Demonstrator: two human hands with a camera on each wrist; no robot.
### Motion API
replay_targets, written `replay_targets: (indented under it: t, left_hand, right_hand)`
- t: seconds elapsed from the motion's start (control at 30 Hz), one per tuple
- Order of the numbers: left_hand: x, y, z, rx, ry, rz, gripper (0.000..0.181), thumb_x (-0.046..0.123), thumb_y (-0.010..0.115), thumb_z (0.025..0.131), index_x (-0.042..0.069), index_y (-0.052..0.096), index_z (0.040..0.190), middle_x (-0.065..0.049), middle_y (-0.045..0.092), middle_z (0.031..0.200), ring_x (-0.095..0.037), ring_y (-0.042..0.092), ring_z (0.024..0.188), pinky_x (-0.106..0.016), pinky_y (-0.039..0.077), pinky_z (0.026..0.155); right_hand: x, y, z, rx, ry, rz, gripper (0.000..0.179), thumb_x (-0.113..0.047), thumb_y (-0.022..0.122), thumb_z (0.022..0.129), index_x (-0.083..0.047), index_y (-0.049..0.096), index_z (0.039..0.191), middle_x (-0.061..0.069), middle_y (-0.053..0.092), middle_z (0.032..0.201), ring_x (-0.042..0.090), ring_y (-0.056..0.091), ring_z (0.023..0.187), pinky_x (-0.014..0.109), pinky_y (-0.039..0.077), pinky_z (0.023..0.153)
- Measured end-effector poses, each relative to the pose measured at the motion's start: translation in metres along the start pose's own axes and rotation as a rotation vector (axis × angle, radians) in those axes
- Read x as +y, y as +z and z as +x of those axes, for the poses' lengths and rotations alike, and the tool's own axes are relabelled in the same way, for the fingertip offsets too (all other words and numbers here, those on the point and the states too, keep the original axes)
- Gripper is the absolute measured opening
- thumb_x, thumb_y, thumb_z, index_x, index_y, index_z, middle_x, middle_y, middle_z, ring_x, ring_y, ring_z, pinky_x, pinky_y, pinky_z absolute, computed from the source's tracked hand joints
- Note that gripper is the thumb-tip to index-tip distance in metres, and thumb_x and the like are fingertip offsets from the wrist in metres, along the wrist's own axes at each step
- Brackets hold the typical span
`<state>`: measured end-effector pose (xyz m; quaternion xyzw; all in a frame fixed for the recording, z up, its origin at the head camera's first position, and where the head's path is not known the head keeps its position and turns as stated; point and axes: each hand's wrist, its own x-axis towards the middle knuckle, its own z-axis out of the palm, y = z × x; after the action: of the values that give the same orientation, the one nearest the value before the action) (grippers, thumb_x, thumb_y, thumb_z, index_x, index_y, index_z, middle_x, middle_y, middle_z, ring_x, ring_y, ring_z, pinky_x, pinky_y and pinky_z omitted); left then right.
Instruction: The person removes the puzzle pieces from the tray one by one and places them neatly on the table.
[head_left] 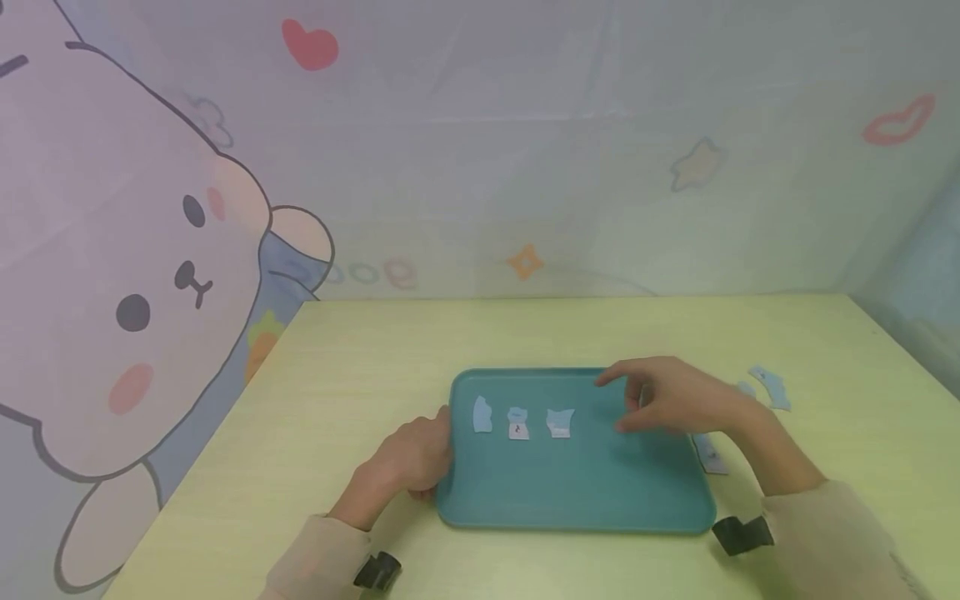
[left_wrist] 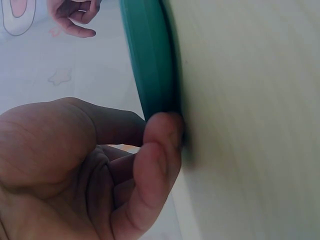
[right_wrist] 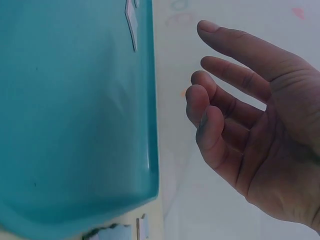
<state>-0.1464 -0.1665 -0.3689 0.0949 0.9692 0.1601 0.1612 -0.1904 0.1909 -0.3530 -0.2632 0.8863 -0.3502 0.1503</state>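
A teal tray (head_left: 570, 492) lies on the table, its left edge gripped between the thumb and fingers of my left hand (head_left: 416, 450). In the left wrist view the fingers curl under the tray's rim (left_wrist: 150, 60). Three small flat cut-out pieces sit in a row inside the tray: a pale blue one (head_left: 482, 415), a blue and white one (head_left: 518, 423) with a dark mark, and another pale one (head_left: 559, 423). Over the tray's right part hovers my right hand (head_left: 675, 396), thumb and index finger apart. Nothing shows between its fingers in the right wrist view.
Several more flat pieces lie on the yellow table (head_left: 360, 350) right of the tray, among them a light blue piece (head_left: 772, 388) and one near the tray's edge (head_left: 711, 455), partly hidden. A printed cloth (head_left: 480, 167) hangs behind the table.
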Motion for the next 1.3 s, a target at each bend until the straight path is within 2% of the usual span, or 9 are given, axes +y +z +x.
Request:
replay_targets:
  t: [0.57,0.83,1.1,1.3]
  left_hand:
    - [0.001,-0.001,-0.001,-0.005,-0.009,-0.006,0.052,0.005,0.045,0.108,-0.010,0.032,0.156,-0.009,0.061,0.066,-0.016,0.062,0.046,-0.030,0.050,0.047]
    - [0.000,-0.001,-0.001,-0.013,-0.017,-0.014,0.053,0.005,0.045,0.107,-0.010,0.031,0.156,-0.009,0.061,0.065,-0.016,0.061,0.046,-0.030,0.048,0.048]
    - [0.000,0.001,0.000,-0.023,-0.023,-0.006,0.057,0.006,0.046,0.109,-0.011,0.026,0.160,-0.009,0.060,0.068,-0.014,0.059,0.046,-0.028,0.049,0.047]
    - [-0.001,0.001,0.000,-0.010,-0.012,-0.008,0.056,0.006,0.046,0.109,-0.012,0.027,0.159,-0.009,0.060,0.064,-0.015,0.060,0.045,-0.029,0.050,0.047]
  right_hand:
    - [-0.001,0.013,0.028,-0.080,-0.039,-0.006,0.053,-0.022,0.084,0.090,-0.011,0.066,0.139,0.001,0.060,0.082,0.014,0.056,0.059,0.032,0.051,0.052]
    - [-0.002,0.020,0.040,-0.117,-0.038,0.006,0.049,-0.017,0.083,0.090,-0.011,0.069,0.136,0.000,0.061,0.078,0.012,0.048,0.052,0.030,0.046,0.051]
    - [0.001,0.026,0.051,-0.147,-0.056,0.009,0.046,-0.018,0.083,0.091,-0.012,0.070,0.135,0.001,0.063,0.078,0.013,0.052,0.052,0.032,0.048,0.052]
    - [0.001,0.028,0.056,-0.157,-0.042,0.012,0.048,-0.018,0.083,0.091,-0.012,0.069,0.136,0.001,0.062,0.076,0.014,0.052,0.052,0.033,0.049,0.053]
